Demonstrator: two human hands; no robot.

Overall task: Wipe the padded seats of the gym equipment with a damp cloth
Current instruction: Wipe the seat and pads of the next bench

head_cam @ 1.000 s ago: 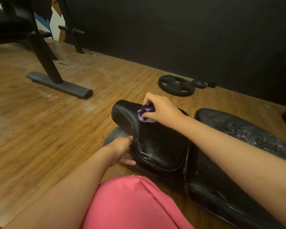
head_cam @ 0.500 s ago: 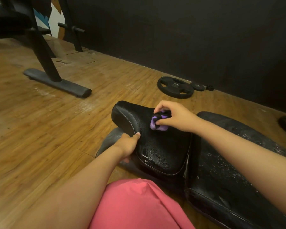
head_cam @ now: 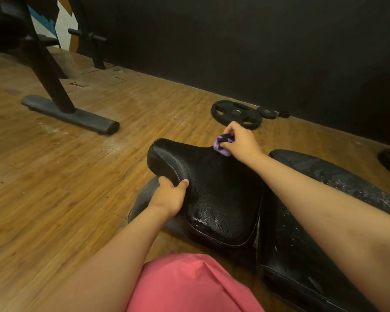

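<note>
The right grip [head_cam: 239,143] pinches half-hidden purple cloth [head_cam: 222,147] on seat [head_cam: 212,190]; left grip [head_cam: 169,197] clasps its edge

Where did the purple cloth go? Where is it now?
In the head view, the purple cloth is bunched in the right hand, pressed on the far edge of the small black seat, near the weight plate.

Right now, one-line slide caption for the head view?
Right hand presses a purple cloth to the far edge of the seat pad; left hand grips its near edge.
</note>
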